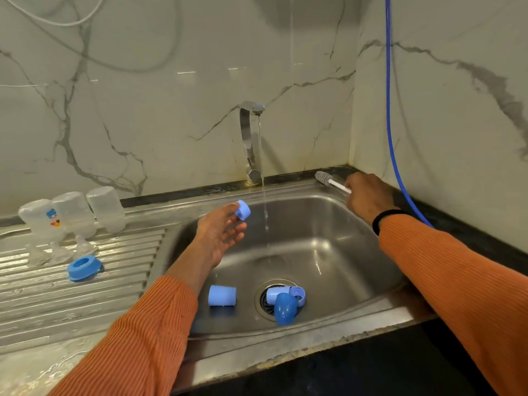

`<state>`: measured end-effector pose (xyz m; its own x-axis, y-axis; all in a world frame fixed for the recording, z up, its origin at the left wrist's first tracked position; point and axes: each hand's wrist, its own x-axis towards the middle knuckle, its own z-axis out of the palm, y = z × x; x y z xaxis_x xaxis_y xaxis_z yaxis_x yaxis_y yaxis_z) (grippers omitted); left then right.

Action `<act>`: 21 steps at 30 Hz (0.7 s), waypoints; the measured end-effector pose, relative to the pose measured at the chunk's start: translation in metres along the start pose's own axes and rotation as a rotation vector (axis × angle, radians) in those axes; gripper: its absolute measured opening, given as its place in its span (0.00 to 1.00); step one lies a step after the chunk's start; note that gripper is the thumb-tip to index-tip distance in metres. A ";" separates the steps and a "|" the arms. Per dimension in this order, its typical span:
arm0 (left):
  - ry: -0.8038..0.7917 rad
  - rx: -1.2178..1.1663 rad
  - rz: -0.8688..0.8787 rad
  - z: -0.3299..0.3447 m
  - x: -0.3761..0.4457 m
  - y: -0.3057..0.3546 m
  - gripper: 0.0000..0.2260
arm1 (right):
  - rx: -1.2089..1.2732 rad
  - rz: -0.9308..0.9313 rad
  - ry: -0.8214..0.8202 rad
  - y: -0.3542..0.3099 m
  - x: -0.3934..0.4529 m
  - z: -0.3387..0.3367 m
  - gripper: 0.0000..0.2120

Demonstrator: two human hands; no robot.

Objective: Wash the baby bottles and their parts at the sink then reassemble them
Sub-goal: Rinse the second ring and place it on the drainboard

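My left hand (221, 232) hovers over the steel sink (328, 247) and pinches a small blue cap (243, 210) at its fingertips, just left of the running water. My right hand (367, 195) grips the white handle of a grey bottle brush (324, 178) at the sink's back right rim. In the basin lie a blue cup-shaped cap (222, 295) and, over the drain, several blue parts (285, 302). Three clear bottles (74, 212) stand upside down on the drainboard, with clear nipples (83, 247) and a blue collar ring (83, 267) in front of them.
The tap (251, 138) stands behind the basin, with a thin stream (264, 195) falling into it. The ribbed drainboard (85, 295) on the left is wet. A blue hose (390, 124) hangs down the right wall. Marble walls close the corner.
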<state>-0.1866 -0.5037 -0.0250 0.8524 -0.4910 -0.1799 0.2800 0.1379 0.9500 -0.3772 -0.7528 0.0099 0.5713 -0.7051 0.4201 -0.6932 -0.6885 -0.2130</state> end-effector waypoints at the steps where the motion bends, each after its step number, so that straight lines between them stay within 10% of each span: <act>1: 0.002 0.002 0.002 0.000 0.000 0.000 0.16 | -0.017 -0.003 0.003 -0.001 0.000 0.000 0.14; 21: -0.022 -0.095 -0.054 0.010 0.004 -0.006 0.10 | -0.058 -0.167 0.098 -0.023 -0.001 -0.001 0.15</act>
<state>-0.1895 -0.5155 -0.0289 0.8252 -0.5187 -0.2237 0.3669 0.1909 0.9105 -0.3621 -0.7364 0.0152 0.6371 -0.5598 0.5298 -0.6181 -0.7817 -0.0828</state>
